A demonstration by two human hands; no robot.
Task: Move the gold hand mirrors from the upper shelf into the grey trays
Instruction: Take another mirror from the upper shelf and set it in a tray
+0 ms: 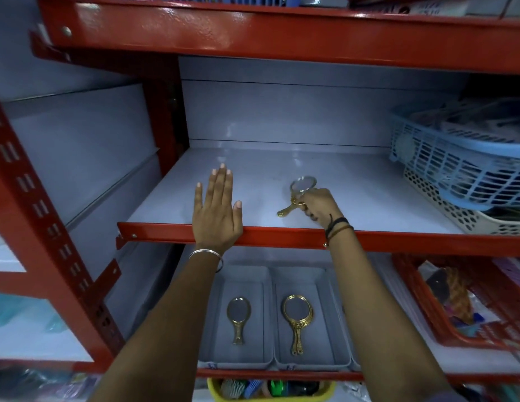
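Observation:
On the upper shelf [369, 192], my right hand [319, 206] grips a small gold hand mirror [301, 188] by its neck, its round glass pointing away and its handle angled toward the front left. My left hand [216, 210] lies flat and open on the shelf's front edge, holding nothing. On the shelf below stand two grey trays side by side. The left tray [212, 314] holds one small gold mirror [238, 317]. The right tray [331, 320] holds a larger ornate gold mirror [297, 322]. My right forearm hides the right tray's far side.
A blue basket [462, 166] stacked on a white basket [467, 219] fills the upper shelf's right end. A red basket [444, 309] with mixed goods sits right of the trays. A yellow bin [270, 391] is beneath. Red steel uprights [50, 227] frame the left.

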